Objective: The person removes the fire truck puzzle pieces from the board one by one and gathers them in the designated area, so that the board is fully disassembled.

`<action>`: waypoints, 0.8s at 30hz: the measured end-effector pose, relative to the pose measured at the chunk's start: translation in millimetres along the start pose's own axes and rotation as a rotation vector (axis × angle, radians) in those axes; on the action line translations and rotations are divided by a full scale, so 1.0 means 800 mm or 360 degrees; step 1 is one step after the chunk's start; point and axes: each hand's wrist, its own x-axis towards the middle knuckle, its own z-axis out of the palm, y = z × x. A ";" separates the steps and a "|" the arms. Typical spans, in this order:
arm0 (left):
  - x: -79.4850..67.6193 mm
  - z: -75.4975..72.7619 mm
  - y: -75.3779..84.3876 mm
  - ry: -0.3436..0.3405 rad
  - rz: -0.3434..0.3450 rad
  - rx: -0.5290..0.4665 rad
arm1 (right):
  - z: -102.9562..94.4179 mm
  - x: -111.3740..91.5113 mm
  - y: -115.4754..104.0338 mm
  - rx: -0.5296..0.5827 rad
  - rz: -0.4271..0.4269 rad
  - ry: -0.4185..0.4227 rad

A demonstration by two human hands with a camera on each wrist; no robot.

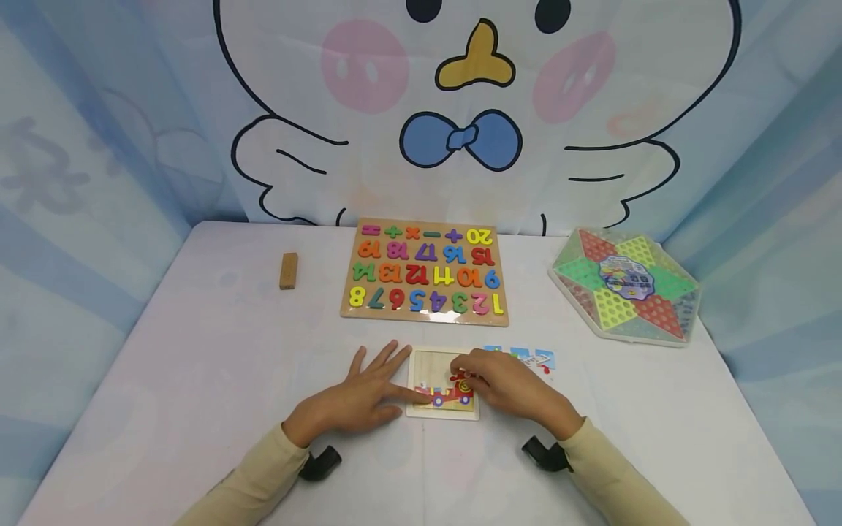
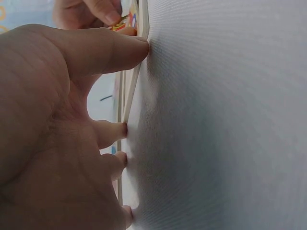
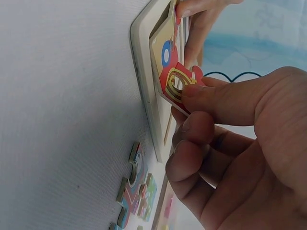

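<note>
A small wooden puzzle tray [image 1: 430,361] lies in front of me, with joined pieces showing a red vehicle [image 1: 442,399] along its near side. My left hand [image 1: 358,402] is spread flat at the tray's left side, its index finger resting on the leftmost pieces. From the right, my right hand [image 1: 516,386] pinches a red and yellow puzzle piece [image 3: 171,79] between thumb and fingers, over the tray's right part. In the right wrist view that piece tilts up, right by the piece with a blue wheel [image 3: 166,53].
Loose puzzle pieces [image 1: 542,359] lie just beyond my right hand. Farther back are a number board [image 1: 424,318], a small wooden block [image 1: 288,271] on the left and a hexagonal Chinese checkers box [image 1: 647,321] on the right. A printed curtain [image 1: 460,197] hangs behind the table.
</note>
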 end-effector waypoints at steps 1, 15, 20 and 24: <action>0.000 0.000 0.000 0.0000 0.0000 0.0000 | 0.000 0.000 0.000 0.0001 0.0006 -0.0003; -0.001 -0.003 0.000 -0.0001 0.0037 0.0000 | 0.004 0.004 0.003 -0.0009 0.0042 -0.0019; -0.001 -0.003 0.001 0.0001 0.0027 -0.0004 | 0.006 0.006 0.007 -0.0025 0.0037 0.0003; 0.000 -0.003 0.002 -0.0002 0.0013 -0.0015 | 0.007 0.007 0.010 -0.0021 0.0040 0.0016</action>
